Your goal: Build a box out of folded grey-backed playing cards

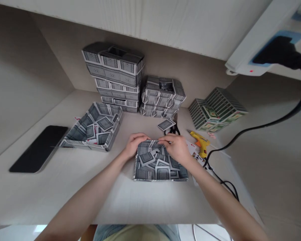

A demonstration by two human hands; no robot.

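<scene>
A shallow open box (163,173) covered in grey-backed playing cards lies on the desk in front of me, with several loose cards inside. My left hand (135,144) grips its far left corner, fingers curled over the rim. At the far rim, my right hand (177,147) pinches the edge between thumb and fingers; its forearm passes over the box's right side. Whether a separate card is between those fingertips is hidden. Just beyond the right hand lie a loose card (166,125) and black-handled scissors (175,128), partly covered.
Left of the box stands another card-covered tray (110,137) holding loose cards, beside a black phone (38,149). Card-built boxes are stacked (117,78) at the back, with a shorter stack (163,97) alongside. Rightward are a yellow glue gun (202,142), green card packs (218,108) and a black cable (256,127).
</scene>
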